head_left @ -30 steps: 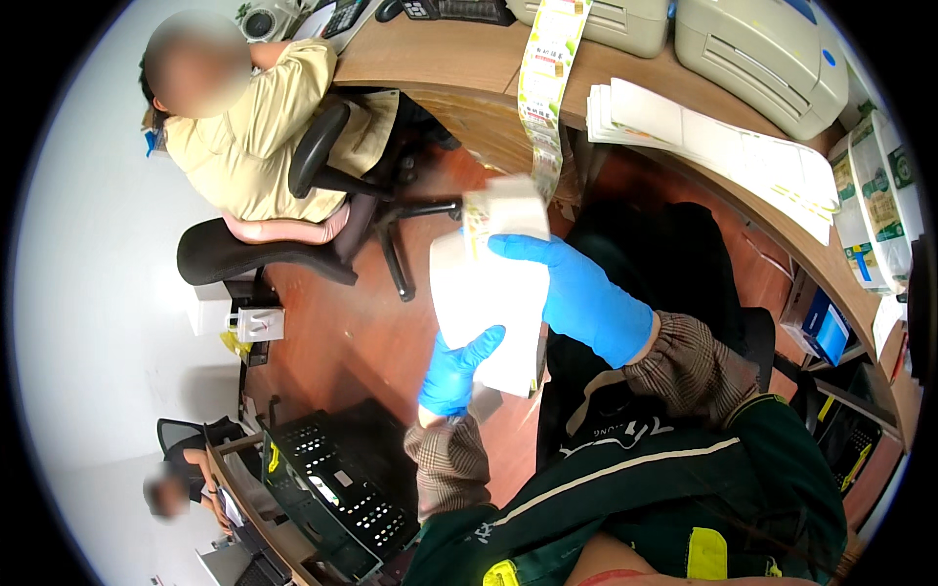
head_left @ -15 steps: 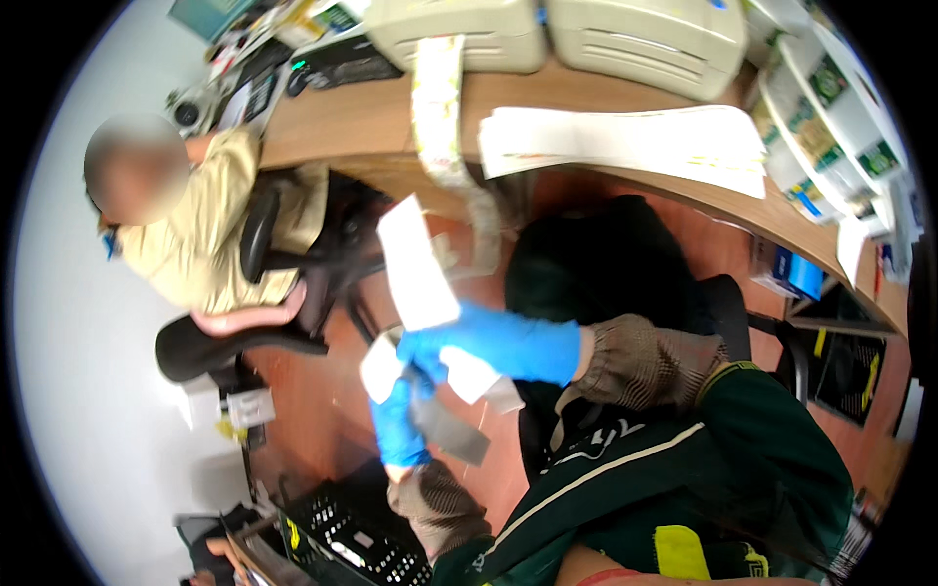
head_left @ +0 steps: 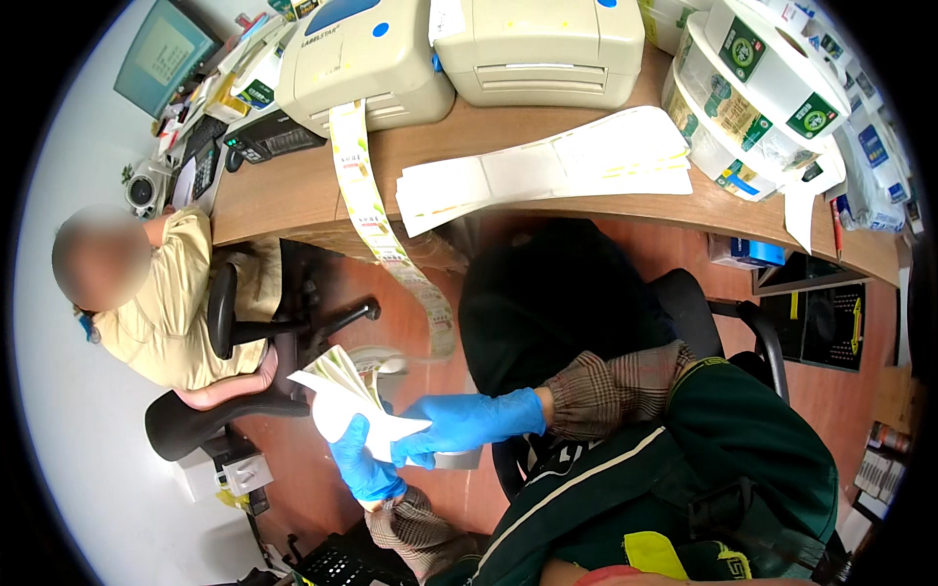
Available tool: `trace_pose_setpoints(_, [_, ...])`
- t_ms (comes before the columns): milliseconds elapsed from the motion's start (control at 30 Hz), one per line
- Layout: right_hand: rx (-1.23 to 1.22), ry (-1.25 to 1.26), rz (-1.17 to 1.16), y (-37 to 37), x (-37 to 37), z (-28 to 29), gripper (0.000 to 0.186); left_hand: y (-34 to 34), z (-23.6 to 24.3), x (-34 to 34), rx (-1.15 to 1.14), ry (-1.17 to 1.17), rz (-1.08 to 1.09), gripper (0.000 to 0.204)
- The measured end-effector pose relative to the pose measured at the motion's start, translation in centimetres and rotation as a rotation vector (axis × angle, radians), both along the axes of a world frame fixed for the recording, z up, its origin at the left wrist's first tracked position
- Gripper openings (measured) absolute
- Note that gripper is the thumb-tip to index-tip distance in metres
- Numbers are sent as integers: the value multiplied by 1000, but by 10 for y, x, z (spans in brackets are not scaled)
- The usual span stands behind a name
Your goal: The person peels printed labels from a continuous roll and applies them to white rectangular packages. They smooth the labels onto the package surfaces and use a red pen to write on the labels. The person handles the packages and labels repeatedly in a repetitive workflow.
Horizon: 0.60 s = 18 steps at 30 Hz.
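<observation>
Both of my hands wear blue gloves and meet low in front of me, over the floor. A folded strip of white labels [head_left: 342, 405] with green print on some faces lies between them, its layers fanned out at the upper end. My left hand [head_left: 366, 464] grips the bundle from below, fingers wrapped round its side. From the right, my right hand [head_left: 464, 425] pinches the lower part of the bundle, its fingertips close to the left hand. A grey-white end of the strip shows below the right hand. Some fingers are hidden behind the paper.
On the wooden desk [head_left: 274, 190] stand two beige label printers [head_left: 547, 59]; a printed label strip [head_left: 376, 215] hangs from the left one. White label sheets [head_left: 547, 166] and stacked label rolls [head_left: 752, 98] lie rightward. An office chair [head_left: 684, 313] is near. A seated person [head_left: 166, 303] is at left.
The loose strip pieces spread around my hands are now gathered into a fanned bundle. My hands sit lower and closer together in the picture, and the whole view has shifted.
</observation>
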State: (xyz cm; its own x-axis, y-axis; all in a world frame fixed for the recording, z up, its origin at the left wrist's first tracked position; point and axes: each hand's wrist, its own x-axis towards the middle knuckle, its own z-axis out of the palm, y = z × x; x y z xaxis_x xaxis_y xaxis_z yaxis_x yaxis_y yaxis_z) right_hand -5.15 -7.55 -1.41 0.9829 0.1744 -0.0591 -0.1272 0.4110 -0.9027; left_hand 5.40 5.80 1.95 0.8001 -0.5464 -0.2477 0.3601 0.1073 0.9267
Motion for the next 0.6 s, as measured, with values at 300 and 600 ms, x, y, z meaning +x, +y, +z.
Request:
trace_pose_setpoints(300, [-647, -382, -529, -46, -48, -2, 52, -30, 8, -8, -8, -97, 143, 71])
trace_pose_setpoints(600, [-1214, 36, -604, -107, 37, 52, 75, -24, 16, 12, 3, -224, 317, 66])
